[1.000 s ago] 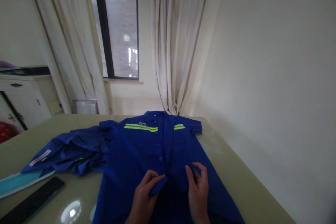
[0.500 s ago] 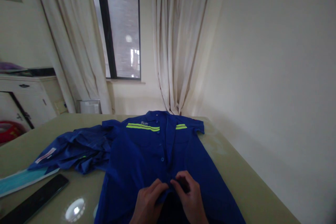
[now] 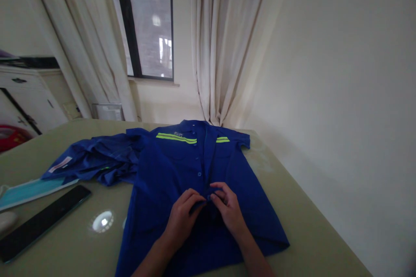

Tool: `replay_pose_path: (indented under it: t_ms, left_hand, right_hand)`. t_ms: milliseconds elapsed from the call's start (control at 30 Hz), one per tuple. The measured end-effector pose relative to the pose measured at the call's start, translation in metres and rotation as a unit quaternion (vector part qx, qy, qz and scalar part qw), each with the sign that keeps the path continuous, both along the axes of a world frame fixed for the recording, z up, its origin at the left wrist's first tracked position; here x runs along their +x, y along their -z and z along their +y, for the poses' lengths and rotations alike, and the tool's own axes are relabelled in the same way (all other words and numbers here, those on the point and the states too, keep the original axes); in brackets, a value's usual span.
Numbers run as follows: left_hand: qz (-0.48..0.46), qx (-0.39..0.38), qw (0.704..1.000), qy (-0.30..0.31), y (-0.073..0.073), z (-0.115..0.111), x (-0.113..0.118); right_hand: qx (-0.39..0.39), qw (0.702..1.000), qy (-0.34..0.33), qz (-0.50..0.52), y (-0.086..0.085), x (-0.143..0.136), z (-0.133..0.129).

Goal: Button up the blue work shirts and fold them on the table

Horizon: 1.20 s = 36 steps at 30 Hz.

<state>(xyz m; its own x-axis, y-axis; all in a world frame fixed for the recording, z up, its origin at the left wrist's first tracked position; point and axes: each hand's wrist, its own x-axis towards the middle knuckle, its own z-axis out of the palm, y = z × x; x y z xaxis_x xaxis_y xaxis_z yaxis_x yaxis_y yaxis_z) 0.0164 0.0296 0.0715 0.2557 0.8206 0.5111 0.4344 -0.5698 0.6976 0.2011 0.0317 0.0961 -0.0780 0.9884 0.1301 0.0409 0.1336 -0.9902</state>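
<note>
A blue short-sleeved work shirt [image 3: 162,173] with yellow-green stripes lies spread on the table, collar away from me. Its front is unfastened at the upper part, and several buttons show along one edge. My left hand [image 3: 183,212] pinches the front edge low on the shirt. Close beside it, my right hand [image 3: 228,207] pinches the facing edge, thumb and forefinger at a button [image 3: 209,198]. The fingertips of both hands nearly meet there. Whether that button is in its hole I cannot tell.
On the green table [image 3: 312,225], a crumpled blue garment [image 3: 104,156] lies left of the shirt. Nearer are a light-blue face mask [image 3: 35,191], a dark phone [image 3: 42,223] and a pale rounded object [image 3: 7,221]. A wall [image 3: 351,95] runs along the right.
The view has tilted down, so the shirt and table sit higher in the picture. Both hands stay at the shirt's front edges, and a button now shows between their fingertips.
</note>
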Motion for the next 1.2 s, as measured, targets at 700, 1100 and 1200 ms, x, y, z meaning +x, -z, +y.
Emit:
replay_pose_path:
  t_ms: [700, 1100, 1200]
  left_hand:
    - [-0.003, 0.014, 1.000, 0.022, 0.000, 0.001, -0.007]
    - [0.103, 0.118, 0.986, 0.055, -0.014, -0.006, -0.009]
    - [0.125, 0.104, 0.985, 0.061, -0.017, -0.016, 0.000]
  right_hand:
    - [0.013, 0.996, -0.061, -0.066, -0.007, 0.009, -0.001]
    - [-0.014, 0.995, -0.056, -0.083, 0.005, 0.014, -0.010]
    - [-0.022, 0.994, -0.033, -0.103, 0.007, 0.020, -0.030]
